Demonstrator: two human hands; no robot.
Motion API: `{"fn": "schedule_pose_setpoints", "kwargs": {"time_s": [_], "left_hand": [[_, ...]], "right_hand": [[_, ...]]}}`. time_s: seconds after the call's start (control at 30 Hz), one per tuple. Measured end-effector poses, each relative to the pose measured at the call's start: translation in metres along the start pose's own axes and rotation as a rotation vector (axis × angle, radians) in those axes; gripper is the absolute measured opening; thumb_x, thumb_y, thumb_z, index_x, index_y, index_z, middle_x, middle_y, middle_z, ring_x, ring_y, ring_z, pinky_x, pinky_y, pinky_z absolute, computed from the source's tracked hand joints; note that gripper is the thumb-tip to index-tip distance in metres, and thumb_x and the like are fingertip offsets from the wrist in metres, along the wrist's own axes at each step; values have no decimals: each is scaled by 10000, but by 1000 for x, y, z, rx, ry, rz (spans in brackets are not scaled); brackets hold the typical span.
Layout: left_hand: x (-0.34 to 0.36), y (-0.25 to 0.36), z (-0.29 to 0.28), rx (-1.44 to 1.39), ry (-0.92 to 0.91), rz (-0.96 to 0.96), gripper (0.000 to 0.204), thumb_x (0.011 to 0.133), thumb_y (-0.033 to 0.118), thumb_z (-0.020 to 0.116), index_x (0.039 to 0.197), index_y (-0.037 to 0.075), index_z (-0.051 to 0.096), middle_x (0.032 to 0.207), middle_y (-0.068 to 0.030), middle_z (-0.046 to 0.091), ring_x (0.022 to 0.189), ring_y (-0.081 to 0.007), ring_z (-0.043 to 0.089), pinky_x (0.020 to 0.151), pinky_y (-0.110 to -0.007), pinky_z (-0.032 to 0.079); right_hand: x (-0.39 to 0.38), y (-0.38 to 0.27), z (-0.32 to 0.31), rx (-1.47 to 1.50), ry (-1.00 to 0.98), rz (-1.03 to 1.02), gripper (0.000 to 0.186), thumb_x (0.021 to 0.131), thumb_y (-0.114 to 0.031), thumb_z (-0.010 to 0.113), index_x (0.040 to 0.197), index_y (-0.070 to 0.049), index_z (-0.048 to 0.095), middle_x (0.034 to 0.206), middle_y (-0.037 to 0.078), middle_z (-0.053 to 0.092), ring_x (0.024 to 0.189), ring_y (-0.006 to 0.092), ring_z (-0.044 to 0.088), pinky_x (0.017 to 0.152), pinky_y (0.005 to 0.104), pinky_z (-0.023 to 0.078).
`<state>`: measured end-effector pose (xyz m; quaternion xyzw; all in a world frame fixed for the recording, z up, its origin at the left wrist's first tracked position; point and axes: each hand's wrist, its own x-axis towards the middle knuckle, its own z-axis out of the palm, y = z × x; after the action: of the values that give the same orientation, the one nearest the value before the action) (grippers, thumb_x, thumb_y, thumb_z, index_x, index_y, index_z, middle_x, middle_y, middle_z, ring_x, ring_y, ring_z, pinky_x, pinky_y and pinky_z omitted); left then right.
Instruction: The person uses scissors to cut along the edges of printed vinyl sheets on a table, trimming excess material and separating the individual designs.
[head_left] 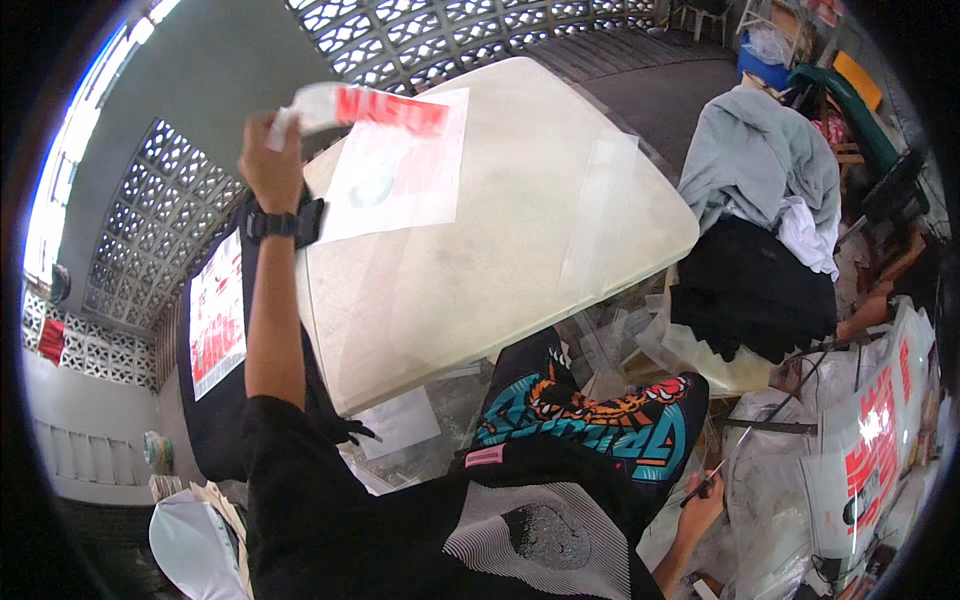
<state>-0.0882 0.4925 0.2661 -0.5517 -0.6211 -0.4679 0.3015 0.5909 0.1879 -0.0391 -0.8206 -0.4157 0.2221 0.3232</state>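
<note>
My left hand [272,165], raised at the far left of the pale table [500,240], pinches the end of a curled white strip with red print [390,108]. The strip lifts over a white sheet [410,185] with a faint grey and pink print; whether the two are joined I cannot tell. A dark watch [275,225] is on my left wrist. Low at the right, beside my thigh, my right hand [700,510] is closed round a slim tool with a dark handle and a thin pointed tip [712,472].
Clear film [600,210] lies along the table's right side. Beyond it are piled grey [760,150] and black cloth [755,290]. Red-printed clear sheets [870,450] stand at far right. A black garment with a red-printed white panel [217,315] hangs at left.
</note>
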Motion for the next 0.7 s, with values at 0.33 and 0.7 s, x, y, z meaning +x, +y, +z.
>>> {"fn": "schedule_pose_setpoints", "kwargs": {"time_s": [0.33,0.7], "left_hand": [[-99,-76,26,-36,-612,92,373,839,-42,678,1190,70,619,1173,-123,693,1119,-296,666,944,-383,527],[-112,-67,-10,-264,-810,9,475,812,148,774,1242,62,591,1142,-158,706,1095,-321,677,971,-413,513]], "right_hand": [[-29,-1,27,-22,15,-89,295,895,-119,729,1118,36,614,851,150,658,737,238,651,684,372,525],[-8,-25,16,-11,-65,15,282,895,-126,733,1092,45,627,782,118,647,717,174,628,663,324,513]]}}
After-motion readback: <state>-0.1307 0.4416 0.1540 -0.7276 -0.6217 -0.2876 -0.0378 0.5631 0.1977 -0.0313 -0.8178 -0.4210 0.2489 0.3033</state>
